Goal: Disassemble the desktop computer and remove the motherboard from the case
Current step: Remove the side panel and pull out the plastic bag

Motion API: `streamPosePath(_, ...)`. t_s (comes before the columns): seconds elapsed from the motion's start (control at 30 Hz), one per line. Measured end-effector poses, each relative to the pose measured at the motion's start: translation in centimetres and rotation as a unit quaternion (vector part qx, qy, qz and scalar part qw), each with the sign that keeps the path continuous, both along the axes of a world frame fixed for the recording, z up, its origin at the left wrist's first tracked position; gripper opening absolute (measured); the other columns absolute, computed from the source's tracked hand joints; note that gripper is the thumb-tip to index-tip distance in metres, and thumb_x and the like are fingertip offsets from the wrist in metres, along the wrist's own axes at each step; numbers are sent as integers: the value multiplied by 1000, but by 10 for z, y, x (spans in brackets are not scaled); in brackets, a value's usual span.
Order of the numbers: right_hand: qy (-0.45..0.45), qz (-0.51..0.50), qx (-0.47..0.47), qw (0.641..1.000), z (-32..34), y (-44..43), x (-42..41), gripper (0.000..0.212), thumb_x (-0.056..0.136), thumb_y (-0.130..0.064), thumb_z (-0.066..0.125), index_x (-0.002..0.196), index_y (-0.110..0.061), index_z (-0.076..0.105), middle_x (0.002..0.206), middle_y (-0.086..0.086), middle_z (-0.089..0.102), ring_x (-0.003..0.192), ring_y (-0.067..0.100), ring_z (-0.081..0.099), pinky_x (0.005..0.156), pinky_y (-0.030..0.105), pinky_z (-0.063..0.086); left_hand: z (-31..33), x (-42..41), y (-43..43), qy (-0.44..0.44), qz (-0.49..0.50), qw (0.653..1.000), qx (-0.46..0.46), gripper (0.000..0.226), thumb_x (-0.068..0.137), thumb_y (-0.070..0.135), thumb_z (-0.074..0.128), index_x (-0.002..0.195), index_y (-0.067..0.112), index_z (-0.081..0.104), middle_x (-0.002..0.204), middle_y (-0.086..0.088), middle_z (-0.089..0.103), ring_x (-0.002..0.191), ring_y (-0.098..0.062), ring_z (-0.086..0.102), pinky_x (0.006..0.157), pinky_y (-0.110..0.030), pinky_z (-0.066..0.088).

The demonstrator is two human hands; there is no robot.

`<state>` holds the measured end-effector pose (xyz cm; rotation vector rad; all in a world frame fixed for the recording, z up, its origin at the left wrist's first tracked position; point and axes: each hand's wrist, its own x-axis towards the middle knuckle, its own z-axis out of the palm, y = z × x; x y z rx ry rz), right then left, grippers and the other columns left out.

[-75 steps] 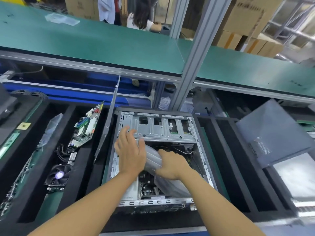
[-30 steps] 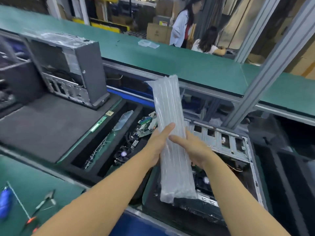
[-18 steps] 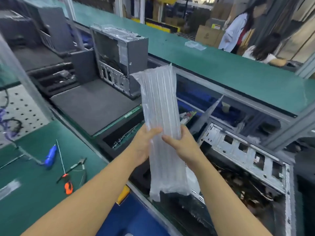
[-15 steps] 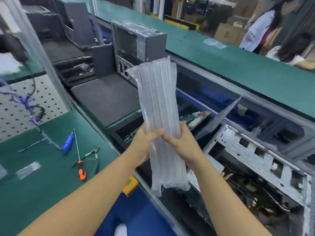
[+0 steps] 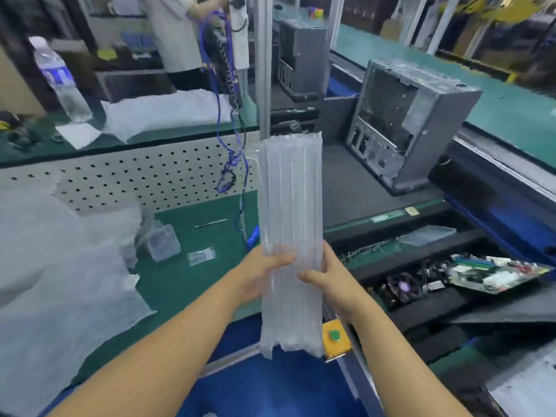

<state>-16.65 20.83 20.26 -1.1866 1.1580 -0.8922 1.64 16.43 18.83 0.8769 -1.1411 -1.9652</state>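
Head view: left grip (image 5: 258, 275) and right grip (image 5: 334, 281) both clasp the upright air cushion (image 5: 290, 191), over the bench edge (image 5: 222, 362).

Clear air cushion (image 5: 290, 206) ribbed in lengthwise stripes, green mat (image 5: 192, 284), white panel (image 5: 135, 177) dotted with black holes; blue cord (image 5: 232, 159), grey case (image 5: 421, 130); yellow box (image 5: 341, 348), green button (image 5: 334, 334)

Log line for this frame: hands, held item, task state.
left hand: grips air-column cushion | right hand: grips air-column cushion | air-column cushion: upright, mid-air | step: holding packing only, no computer part in hand
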Motion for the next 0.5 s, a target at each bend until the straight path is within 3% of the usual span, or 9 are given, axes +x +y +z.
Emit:
streamPosePath(0.07,14,27,5,1000,-8,-15,32,62,78,-5,66,119,-51,56,122,-8,68,114,16,65,88,33,56,-15,43,-12,-8,-24,1000,-14,43,93,12,68,135,8,58,134,-19,60,125,-37,57,104,-50,47)
streamPosePath(0.17,58,91,8,994,-21,-39,88,65,81,1,62,131,-40,52,127,-9,66,118,13,63,94,31,54,-43,106,-21,-1,2,1000,13,48,90,17,71,136,12,58,137,-17,58,128,-35,55,102,-42,49)
streamPosePath(0.3,199,142,-27,969,-38,-67,164,71,83,-1,68,146,-21,44,142,-5,55,127,9,53,112,35,39,-91,178,-15,27,76,994,79,52,90,21,70,139,17,55,142,-16,54,131,-36,51,109,-54,40)
streamPosePath(0.37,302,164,-96,934,-49,-79,207,73,86,-13,71,150,-27,38,147,-6,48,131,13,45,115,32,31,-107,212,-11,56,140,980,132,56,87,19,71,140,12,53,143,-18,52,126,-37,54,102,-53,45)
streamPosePath(0.43,437,158,-189,865,-60,-89,246,72,89,-35,67,152,-38,32,151,-8,40,134,18,38,113,36,26,-118,242,-10,91,230,952,179,52,88,12,67,137,5,52,142,-22,50,119,-37,56,93,-49,52)
streamPosePath(0.5,521,123,-217,816,-70,-95,278,73,89,-47,63,152,-42,27,156,-3,30,140,22,28,115,39,20,-126,269,-10,132,317,915,214,44,92,8,57,135,2,50,139,-25,50,117,-37,56,90,-45,55)
